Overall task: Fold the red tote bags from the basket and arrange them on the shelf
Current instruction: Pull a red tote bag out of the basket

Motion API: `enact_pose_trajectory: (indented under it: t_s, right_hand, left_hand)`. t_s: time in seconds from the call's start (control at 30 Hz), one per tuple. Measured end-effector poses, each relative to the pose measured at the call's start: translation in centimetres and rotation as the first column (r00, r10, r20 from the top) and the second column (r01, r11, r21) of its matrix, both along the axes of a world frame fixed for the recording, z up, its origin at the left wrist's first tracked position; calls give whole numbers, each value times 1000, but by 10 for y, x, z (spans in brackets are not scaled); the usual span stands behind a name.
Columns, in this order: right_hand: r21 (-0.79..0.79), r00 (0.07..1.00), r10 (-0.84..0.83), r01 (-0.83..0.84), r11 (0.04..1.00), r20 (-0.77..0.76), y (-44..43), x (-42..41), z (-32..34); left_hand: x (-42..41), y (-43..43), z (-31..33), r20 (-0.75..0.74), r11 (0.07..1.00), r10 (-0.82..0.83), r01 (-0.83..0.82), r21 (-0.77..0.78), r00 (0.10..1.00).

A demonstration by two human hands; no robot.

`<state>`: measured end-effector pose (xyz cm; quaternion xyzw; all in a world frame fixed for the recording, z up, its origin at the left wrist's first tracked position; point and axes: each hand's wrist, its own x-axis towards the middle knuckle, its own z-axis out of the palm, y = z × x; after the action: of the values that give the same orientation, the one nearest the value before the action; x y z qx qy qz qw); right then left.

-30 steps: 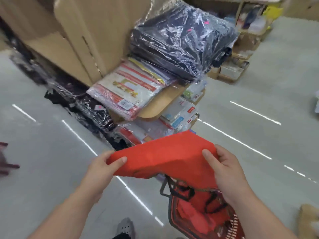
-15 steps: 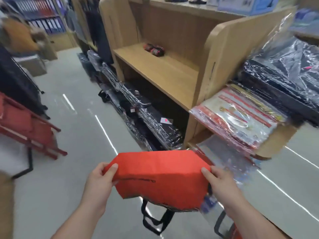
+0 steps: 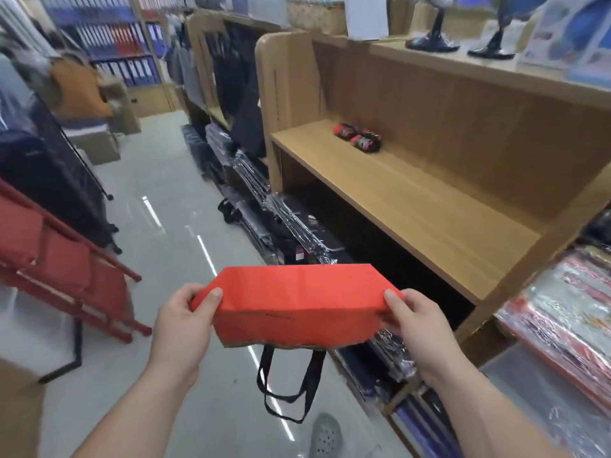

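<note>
Between the fingers of the 2 hands, a red tote bag (image 3: 297, 302) is held out flat in the air, folded into a long band with slanted ends. The left hand (image 3: 180, 325) grips the bag's left end, thumb on top and the other fingers curled underneath. The right hand (image 3: 420, 328) grips the right end the same way, thumb pressed on the upper face. Below the fingers, the bag's 2 black handles (image 3: 287, 378) hang down in loose loops from its near edge. Straight beneath them lies the pale glossy floor (image 3: 158, 259), and the toe of a grey perforated shoe (image 3: 325, 436) shows near the bottom edge.

Ahead of the right fingers and above them stands a wooden shelf (image 3: 413, 200), its board mostly bare. Toward its far end lie 2 small red and black bundles (image 3: 358, 137), touching each other; what they are cannot be told. Under the shelf board, just beyond the bag, dark goods in clear plastic wrap (image 3: 291, 226) are stacked along the floor. To the right of the right fingers sit flat red-patterned packs in plastic (image 3: 555, 325). Well to the left of the left fingers leans a red rack (image 3: 59, 259), with dark suitcases (image 3: 49, 173) behind it. Far ahead, rows of blue and red binders (image 3: 109, 38) fill a wall unit.
</note>
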<state>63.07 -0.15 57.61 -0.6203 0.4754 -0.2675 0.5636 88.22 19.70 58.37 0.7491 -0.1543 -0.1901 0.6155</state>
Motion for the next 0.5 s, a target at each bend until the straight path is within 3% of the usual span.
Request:
enact_pose_trajectory:
  t_s: [0.13, 0.23, 0.37, 0.5]
  right_hand:
    - [-25, 1000, -5, 6, 1000, 28, -68, 58, 9]
    - [-11, 990, -37, 39, 999, 134, -121, 99, 28]
    - [-245, 949, -64, 145, 959, 309, -185, 129, 100]
    - [-458, 856, -105, 370, 808, 507, -220, 111, 175]
  left_hand:
    - [54, -64, 15, 27, 999, -37, 37, -4, 999]
    - [91, -116, 43, 64, 998, -37, 40, -47, 997]
    - [123, -192, 112, 220, 966, -45, 99, -240, 974]
    - [125, -265, 174, 353, 858, -50, 221, -464, 934]
